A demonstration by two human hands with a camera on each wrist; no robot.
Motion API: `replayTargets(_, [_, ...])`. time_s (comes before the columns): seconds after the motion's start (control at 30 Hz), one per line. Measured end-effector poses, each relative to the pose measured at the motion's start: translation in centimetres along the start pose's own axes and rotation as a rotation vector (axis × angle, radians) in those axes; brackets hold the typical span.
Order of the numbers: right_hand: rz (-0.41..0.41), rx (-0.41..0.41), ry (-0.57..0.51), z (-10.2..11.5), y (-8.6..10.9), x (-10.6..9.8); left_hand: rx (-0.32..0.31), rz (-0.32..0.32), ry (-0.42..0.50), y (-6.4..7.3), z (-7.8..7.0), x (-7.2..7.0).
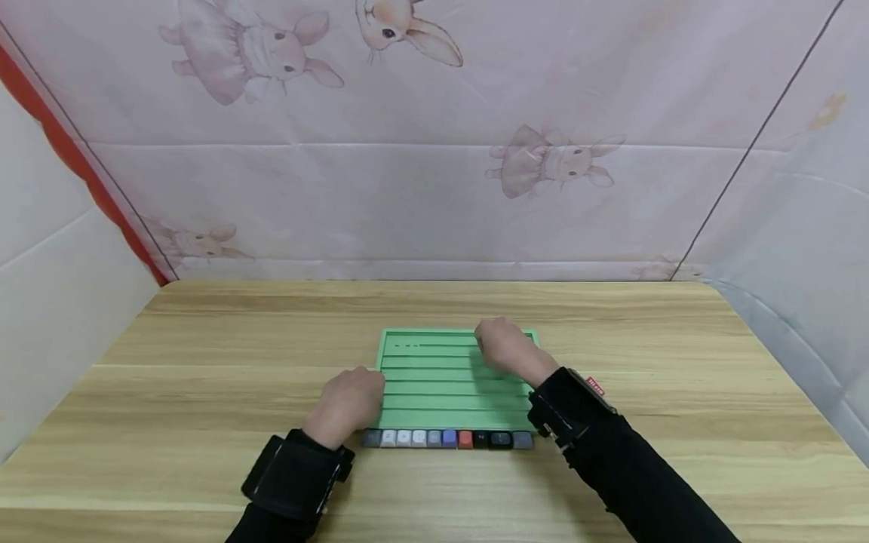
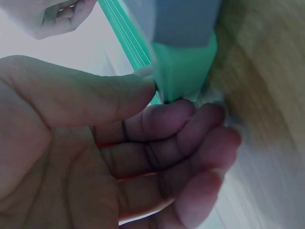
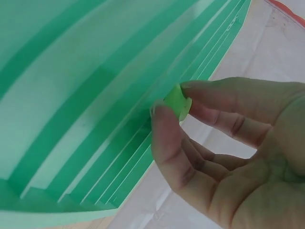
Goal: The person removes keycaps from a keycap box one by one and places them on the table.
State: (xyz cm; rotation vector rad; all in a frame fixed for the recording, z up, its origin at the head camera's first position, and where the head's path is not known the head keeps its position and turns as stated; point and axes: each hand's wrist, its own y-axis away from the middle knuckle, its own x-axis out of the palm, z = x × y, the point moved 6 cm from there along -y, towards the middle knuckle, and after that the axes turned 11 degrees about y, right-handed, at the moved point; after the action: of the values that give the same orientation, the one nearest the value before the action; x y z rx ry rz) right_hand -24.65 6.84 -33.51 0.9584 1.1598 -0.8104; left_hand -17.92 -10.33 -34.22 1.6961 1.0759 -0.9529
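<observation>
A green tray (image 1: pixel 434 388) with raised parallel ridges lies on the table. My left hand (image 1: pixel 351 400) is at its left edge; in the left wrist view the thumb (image 2: pixel 128 93) and curled index finger grip the tray's side (image 2: pixel 183 71). Over the tray's far right part, my right hand (image 1: pixel 508 348) pinches a small yellow-green keycap (image 3: pixel 177 102) between thumb and index finger, just above the ridges. The keycap is hidden by the hand in the head view. Along the tray's near edge runs a row of keycaps (image 1: pixel 434 438) in grey, white, blue, red and black.
The wooden table (image 1: pixel 204 362) reaches around the tray on all sides. Behind it hangs a pale curtain (image 1: pixel 407 204) printed with rabbits, and more pale sheets flank the left and right. Black bands (image 1: pixel 295 475) with cameras wrap both wrists.
</observation>
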Motion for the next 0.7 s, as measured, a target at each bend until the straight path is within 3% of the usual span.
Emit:
replayTargets(0.27, [0.02, 0.023, 0.029, -0.14, -0.2, 0.21, 0.01, -0.01, 0.0, -0.01, 0.06, 0.09])
replayTargets(0.7, [-0.03, 0.033, 0.02, -0.11, -0.09, 0.08, -0.008, -0.006, 0.0, 0.03, 0.12, 0.08])
